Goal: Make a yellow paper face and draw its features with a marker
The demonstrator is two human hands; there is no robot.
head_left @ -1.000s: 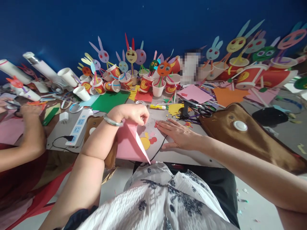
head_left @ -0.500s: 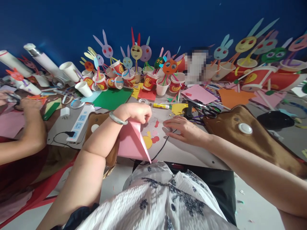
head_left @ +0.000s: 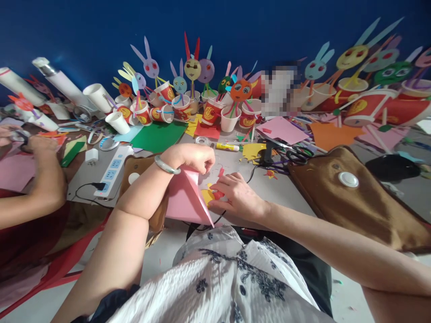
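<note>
My left hand (head_left: pixel 198 158), with a pale bangle at the wrist, is closed on the top of a sheet of pink paper (head_left: pixel 185 202). The sheet is folded, and its right edge stands up off the table. Just right of it, my right hand (head_left: pixel 235 195) rests low over small paper cutouts, fingers stretched out. Beneath its fingertips a red cutout (head_left: pixel 218 194) and a yellow round cutout (head_left: pixel 207 197) show in part. Whether the fingers press on them I cannot tell. A yellow glue stick (head_left: pixel 227 147) lies beyond both hands.
Paper cups with rabbit-like paper figures (head_left: pixel 182 105) line the back. Black-handled scissors (head_left: pixel 298 156) and a brown cushion-like bag (head_left: pixel 363 202) lie right. A power strip (head_left: pixel 114 172) lies left, a black cable (head_left: pixel 252 174) near my right hand. A co-worker's hand (head_left: pixel 42 146) is far left.
My right hand has moved left and nearer to me, onto the red and yellow cutouts. A small red-and-yellow scrap now shows near the scissors. My left hand has stayed on the pink paper.
</note>
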